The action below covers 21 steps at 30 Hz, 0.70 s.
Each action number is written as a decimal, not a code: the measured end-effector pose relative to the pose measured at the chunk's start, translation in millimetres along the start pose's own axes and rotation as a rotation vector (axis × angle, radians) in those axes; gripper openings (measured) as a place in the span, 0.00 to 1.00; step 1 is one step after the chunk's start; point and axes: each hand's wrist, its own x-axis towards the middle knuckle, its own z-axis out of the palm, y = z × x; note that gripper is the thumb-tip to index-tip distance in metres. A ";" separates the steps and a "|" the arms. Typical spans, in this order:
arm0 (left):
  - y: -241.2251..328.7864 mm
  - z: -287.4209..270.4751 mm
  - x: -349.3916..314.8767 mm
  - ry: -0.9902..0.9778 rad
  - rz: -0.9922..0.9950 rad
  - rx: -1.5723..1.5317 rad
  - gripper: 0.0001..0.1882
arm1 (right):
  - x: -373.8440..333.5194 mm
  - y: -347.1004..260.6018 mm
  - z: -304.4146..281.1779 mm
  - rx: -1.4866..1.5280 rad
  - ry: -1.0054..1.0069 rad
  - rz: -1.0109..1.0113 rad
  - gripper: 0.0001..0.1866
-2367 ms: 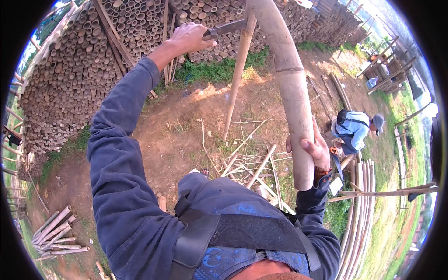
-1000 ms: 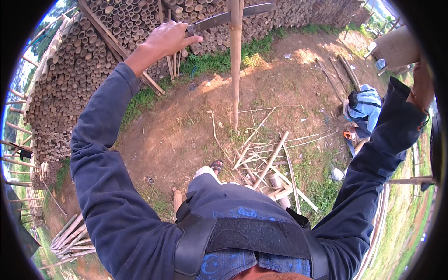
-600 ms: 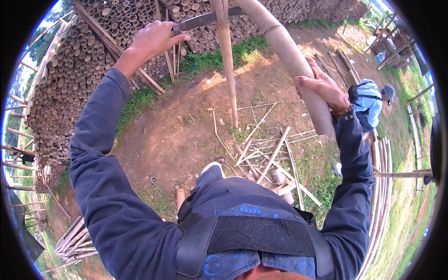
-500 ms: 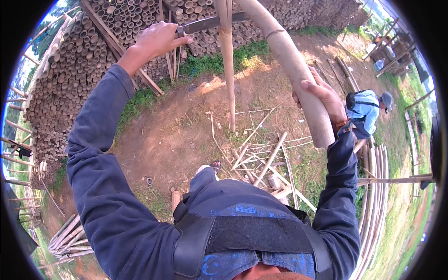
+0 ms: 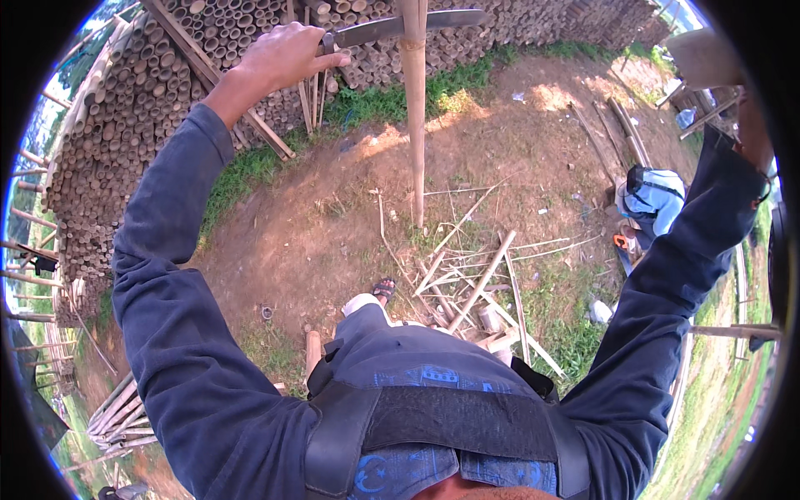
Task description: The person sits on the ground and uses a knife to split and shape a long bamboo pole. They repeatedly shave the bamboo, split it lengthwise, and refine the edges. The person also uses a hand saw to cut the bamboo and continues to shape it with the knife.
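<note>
Out at the upper left, my left hand point(image 5: 279, 62) is closed on the handle of a machete point(image 5: 454, 20). Its curved dark blade lies level across an upright bamboo post point(image 5: 414, 108), which hides part of it; whether the blade is wedged in the post I cannot tell. Far out at the upper right, my right hand point(image 5: 755, 129) shows only in part near the dark rim. It is at a thick pale bamboo pole point(image 5: 707, 58), apparently gripping it, though the fingers are hidden.
Stacked cut bamboo point(image 5: 125, 158) walls the far left and back. Loose bamboo strips and offcuts point(image 5: 483, 283) litter the ground before my feet. A co-worker in a light blue shirt point(image 5: 658, 196) bends down at the right, near an orange-handled tool point(image 5: 620, 241). More poles point(image 5: 125, 417) lie at lower left.
My right hand has swung outward to the right, carrying the bamboo pole away from the machete and the post. The left hand has barely moved. The co-worker has bent lower.
</note>
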 end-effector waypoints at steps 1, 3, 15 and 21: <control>2.9 0.4 1.6 0.061 0.025 -0.001 0.37 | -13.6 -0.9 22.8 -0.002 -0.052 0.062 0.45; 8.1 -1.1 4.6 0.122 0.051 -0.015 0.36 | -61.5 7.8 72.6 0.046 -0.236 0.340 0.47; 7.8 -32.6 -4.7 -0.108 -0.082 0.025 0.30 | -206.3 6.6 95.4 1.171 -0.446 0.969 0.40; 5.0 -65.9 12.5 -0.168 0.030 -0.126 0.23 | -202.3 -48.2 48.0 0.994 -0.057 0.303 0.50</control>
